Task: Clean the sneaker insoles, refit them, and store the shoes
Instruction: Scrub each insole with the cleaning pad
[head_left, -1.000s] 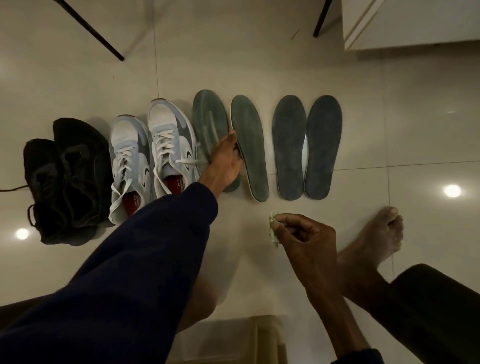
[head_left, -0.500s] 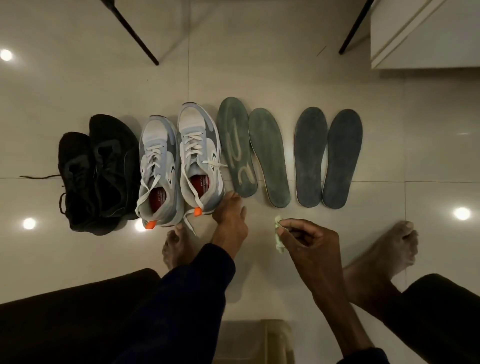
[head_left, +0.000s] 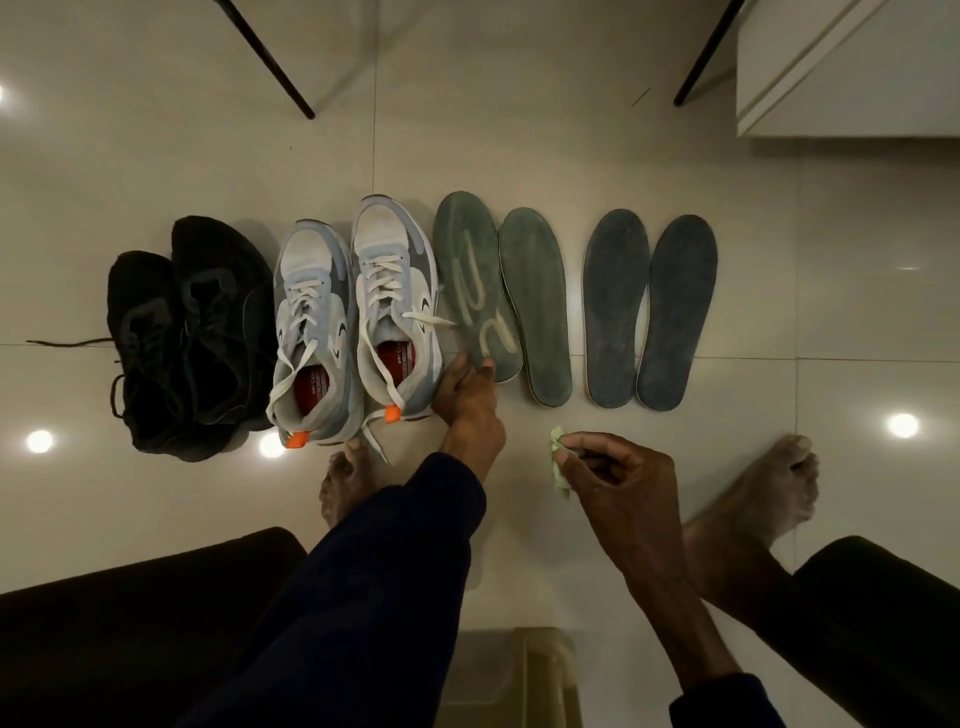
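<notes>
1. Sneakers, black pair (head_left: 187, 332) – sat far left on tile floor (head_left: 519, 156), side by side and touching, toes away from camera, one lace trailing off to the left.
2. Grey sneakers (head_left: 358, 322) – stood just right of the black pair, side by side, laces loose, red liners visible inside, orange heel tabs.
3. Left hand (head_left: 465, 387) – reached out of a dark sleeve, fingertips down on heel end of left green insole (head_left: 475, 280), just beside the right grey sneaker's heel. Pinching or only pressing: could not tell.
4. Left green insole – lay flat, pale curved streaks across its surface, edge touching right green insole (head_left: 535, 306).
5. Dark grey insoles (head_left: 615, 306) – lay flat as a pair, a small gap to the right of the green ones, heels nearly touching.
6. Right hand (head_left: 618, 473) – hovered near the insole heels, fingers curled, pinched a crumpled green cloth (head_left: 560, 467) between thumb and fingertips.
7. Bare feet (head_left: 769, 488) – planted on tile, one either side of the arms.
8. White cabinet (head_left: 852, 67) – top right corner.
</notes>
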